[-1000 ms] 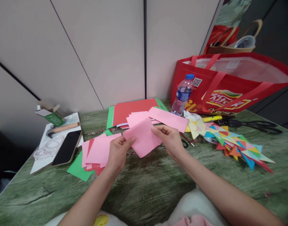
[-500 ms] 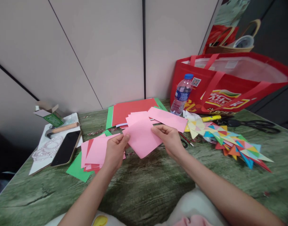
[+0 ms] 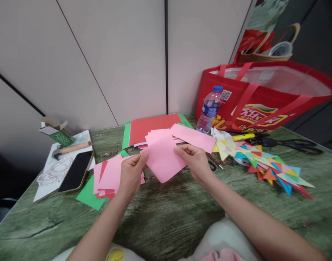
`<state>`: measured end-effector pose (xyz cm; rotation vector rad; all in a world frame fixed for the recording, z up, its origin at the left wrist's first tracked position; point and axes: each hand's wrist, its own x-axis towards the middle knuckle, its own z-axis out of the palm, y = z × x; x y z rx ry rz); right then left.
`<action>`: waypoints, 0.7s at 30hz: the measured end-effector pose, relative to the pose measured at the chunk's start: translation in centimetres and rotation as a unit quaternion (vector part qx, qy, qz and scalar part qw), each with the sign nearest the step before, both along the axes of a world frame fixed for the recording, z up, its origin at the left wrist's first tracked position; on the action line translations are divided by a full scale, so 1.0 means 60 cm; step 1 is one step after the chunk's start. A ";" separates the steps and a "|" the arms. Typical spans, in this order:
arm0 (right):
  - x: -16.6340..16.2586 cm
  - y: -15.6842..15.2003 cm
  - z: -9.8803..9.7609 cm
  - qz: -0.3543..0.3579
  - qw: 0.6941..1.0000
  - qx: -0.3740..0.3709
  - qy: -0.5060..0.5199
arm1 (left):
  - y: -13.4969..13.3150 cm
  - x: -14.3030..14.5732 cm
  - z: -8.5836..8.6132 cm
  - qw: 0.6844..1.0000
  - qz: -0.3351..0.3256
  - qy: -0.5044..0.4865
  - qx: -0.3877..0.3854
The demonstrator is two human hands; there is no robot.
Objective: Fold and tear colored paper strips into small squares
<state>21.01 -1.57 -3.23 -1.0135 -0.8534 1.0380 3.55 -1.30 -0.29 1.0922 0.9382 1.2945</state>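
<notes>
A pink square of paper is held up in front of me with one corner pointing down. My left hand pinches its left corner between thumb and fingers. On the right corner, the thumb and fingers of my right hand are closed too. Behind the square, more pink paper shows, along with a pink strip. Near my left hand lies a pile of pink, red and green paper pieces. Red and green sheets lie at the back against the wall panel.
At left are a phone, a hammer, a clear beaded strand and a small green box. At right stand a water bottle and a red bag, with folded coloured paper and black scissors.
My left hand has shifted very slightly, its grip still on the left corner of the pink square. The right hand and everything else look the same.
</notes>
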 end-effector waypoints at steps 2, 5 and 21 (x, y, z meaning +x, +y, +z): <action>0.000 0.000 0.000 0.001 1.000 -0.002 0.007 | 0.001 0.000 0.001 1.000 0.008 -0.010 -0.002; 0.000 0.000 -0.002 0.003 1.000 -0.002 0.008 | 0.002 -0.001 0.001 0.999 0.027 -0.027 0.004; -0.001 0.002 0.001 -0.034 0.997 -0.024 0.070 | -0.017 0.022 -0.005 0.990 -0.079 0.060 -0.105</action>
